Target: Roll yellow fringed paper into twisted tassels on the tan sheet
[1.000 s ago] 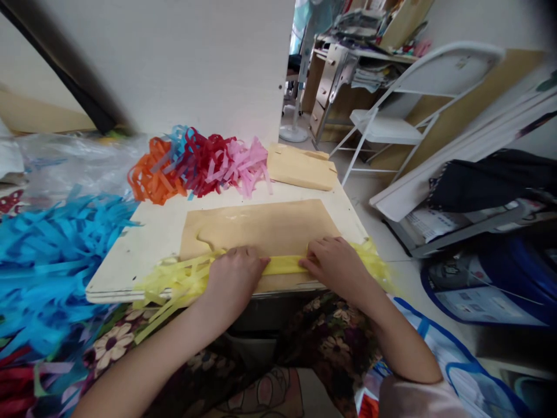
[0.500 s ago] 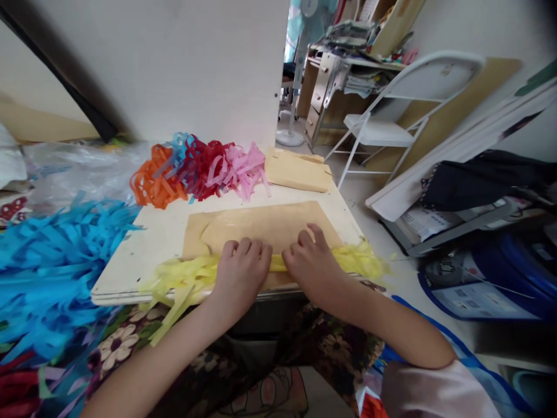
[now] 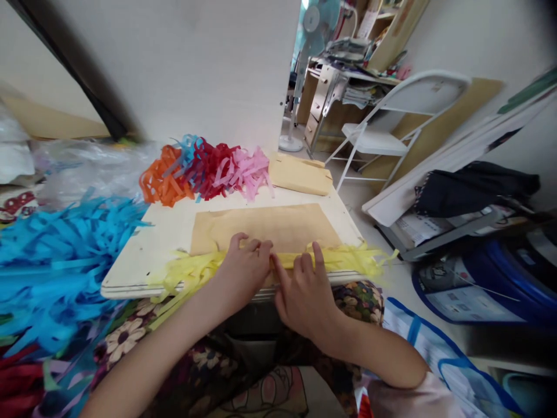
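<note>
A brown paper sheet (image 3: pixel 270 223) lies on the small cream-coloured table (image 3: pixel 130 249). Yellow fringed tissue paper (image 3: pixel 348 259) stretches along the sheet's near edge, its cut strips fanning out at both ends and hanging over the table edge on the left. My left hand (image 3: pixel 246 266) is closed over the middle of the yellow paper, fingers curled down and thumb hidden. Just beside it, my right hand (image 3: pixel 307 293) has its fingers apart, the index fingertip touching the yellow paper near the left fingertips.
Orange (image 3: pixel 164 177), red (image 3: pixel 213 168) and pink tassels (image 3: pixel 248 171) lie at the table's back, beside a folded brown paper packet (image 3: pixel 300 174). Blue fringe (image 3: pixel 69 249) is heaped on the left. A white folding chair (image 3: pixel 383 139) and a blue tub (image 3: pixel 491 284) stand to the right.
My right hand has drawn back toward me and loosened from its curled grip, fingers now extended. My left hand stays on the yellow paper. The view has shifted slightly.
</note>
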`<state>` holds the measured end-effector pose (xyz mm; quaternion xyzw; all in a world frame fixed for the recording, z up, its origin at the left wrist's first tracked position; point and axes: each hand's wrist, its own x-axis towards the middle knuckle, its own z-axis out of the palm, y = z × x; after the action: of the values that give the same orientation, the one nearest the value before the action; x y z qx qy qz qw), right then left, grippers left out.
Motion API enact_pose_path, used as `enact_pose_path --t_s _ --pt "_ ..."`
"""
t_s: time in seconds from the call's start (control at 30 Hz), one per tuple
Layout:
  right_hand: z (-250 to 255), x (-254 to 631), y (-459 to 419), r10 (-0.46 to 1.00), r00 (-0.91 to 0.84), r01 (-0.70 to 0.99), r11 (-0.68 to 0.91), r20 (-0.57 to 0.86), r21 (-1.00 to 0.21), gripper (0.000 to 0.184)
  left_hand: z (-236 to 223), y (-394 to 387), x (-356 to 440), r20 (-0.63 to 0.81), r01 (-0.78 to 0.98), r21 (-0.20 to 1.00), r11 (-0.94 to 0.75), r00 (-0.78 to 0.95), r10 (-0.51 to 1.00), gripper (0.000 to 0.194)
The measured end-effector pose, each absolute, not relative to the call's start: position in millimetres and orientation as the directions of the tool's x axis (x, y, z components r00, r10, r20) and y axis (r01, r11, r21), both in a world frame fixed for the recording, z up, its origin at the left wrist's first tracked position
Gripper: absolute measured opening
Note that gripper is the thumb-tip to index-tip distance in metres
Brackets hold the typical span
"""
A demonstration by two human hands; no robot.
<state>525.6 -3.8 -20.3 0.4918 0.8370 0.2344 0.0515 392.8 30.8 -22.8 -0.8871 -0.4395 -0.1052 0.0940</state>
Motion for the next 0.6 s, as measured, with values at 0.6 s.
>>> enact_pose_path --t_s 0.6 --pt "-37 506 -5 0.905 -0.389 0.888 0.319 0.173 0.332 0.097 -10 30 361 -0.003 0.673 0.247 -0.697 0.720 0.694 0.060"
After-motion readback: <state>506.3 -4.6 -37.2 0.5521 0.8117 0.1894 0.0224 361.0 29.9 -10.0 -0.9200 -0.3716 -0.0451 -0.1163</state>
